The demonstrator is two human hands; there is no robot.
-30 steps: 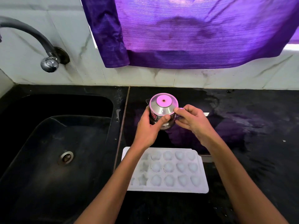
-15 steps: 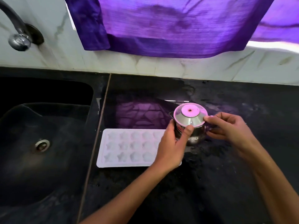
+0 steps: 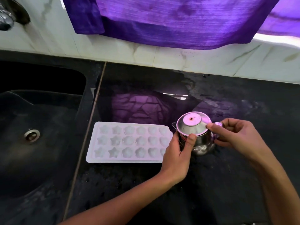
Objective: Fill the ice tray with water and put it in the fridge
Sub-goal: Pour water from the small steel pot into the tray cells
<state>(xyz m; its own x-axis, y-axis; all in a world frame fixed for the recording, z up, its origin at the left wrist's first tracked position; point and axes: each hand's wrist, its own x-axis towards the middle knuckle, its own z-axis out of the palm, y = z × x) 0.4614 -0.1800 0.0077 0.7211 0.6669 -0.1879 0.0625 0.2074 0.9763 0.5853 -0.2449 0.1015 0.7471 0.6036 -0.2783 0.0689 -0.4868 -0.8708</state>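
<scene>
Both hands' grips close on the steel jug (image 3: 203, 143) (lid on) — left hand (image 3: 178, 153), right hand (image 3: 238, 135) — ice tray (image 3: 128, 142) just left.

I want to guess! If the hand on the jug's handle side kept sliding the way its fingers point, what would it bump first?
Probably the steel jug: the right hand points left, thumb already on the lid. Beyond sit the left hand and the ice tray.

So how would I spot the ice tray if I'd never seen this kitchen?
Find the black sink on the left; right of it runs a dark countertop. The ice tray lies flat there near the sink, left of the steel jug: the only white thing, with star and heart pockets.
</scene>
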